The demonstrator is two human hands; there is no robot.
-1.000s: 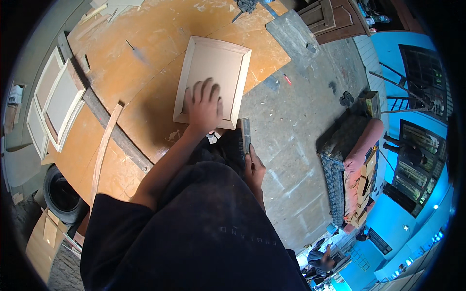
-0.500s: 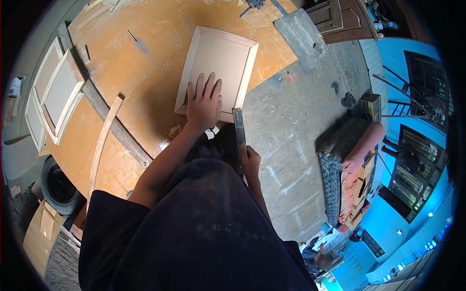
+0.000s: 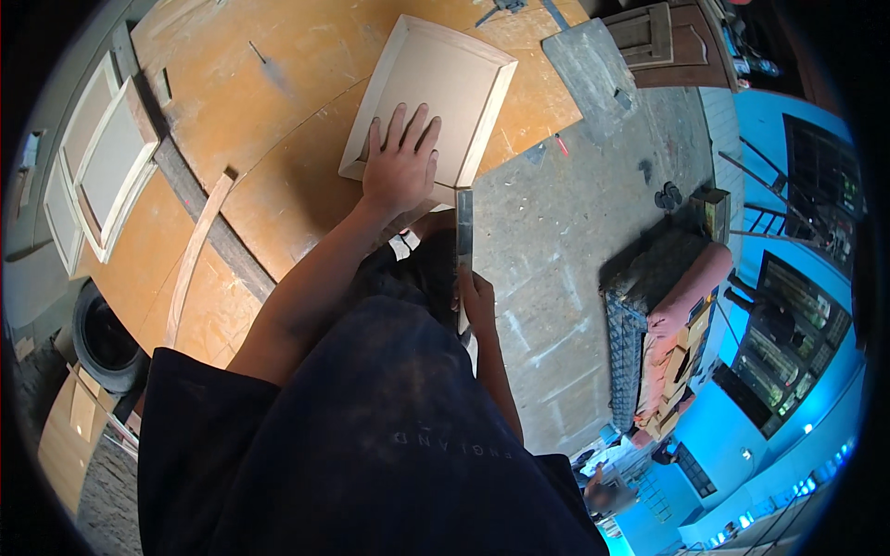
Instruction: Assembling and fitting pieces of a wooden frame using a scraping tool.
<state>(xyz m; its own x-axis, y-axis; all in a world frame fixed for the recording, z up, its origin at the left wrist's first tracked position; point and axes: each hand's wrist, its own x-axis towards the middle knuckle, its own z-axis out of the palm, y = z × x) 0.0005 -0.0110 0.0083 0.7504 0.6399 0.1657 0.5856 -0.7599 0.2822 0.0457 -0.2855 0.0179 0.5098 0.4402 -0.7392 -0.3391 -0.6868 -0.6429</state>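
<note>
A pale wooden framed panel [image 3: 443, 82] lies on the orange-brown worktable, its near right corner at the table's edge. My left hand [image 3: 400, 167] rests on the panel's near part, fingers spread and palm down, gripping nothing. Lower down and to the right, my right hand [image 3: 476, 298] is closed around a long flat dark bar [image 3: 464, 227]. The bar's far end meets the panel's near right corner, and its length points back toward me. Whether the bar is a file or a sanding strip, I cannot tell. My right fingers are partly hidden.
The worktable [image 3: 222, 102] carries a curved wooden strip [image 3: 199, 250], a dark beam [image 3: 218, 232] and more framed panels [image 3: 116, 167] at the left. A tyre [image 3: 104, 334] stands below them. Rightward, a padded sofa-like piece [image 3: 649, 324] sits on the concrete floor [image 3: 575, 241].
The framed panel has shifted away from me and turned slightly clockwise, with my left hand still flat on it. The bar in my right hand has moved slightly farther and straightened.
</note>
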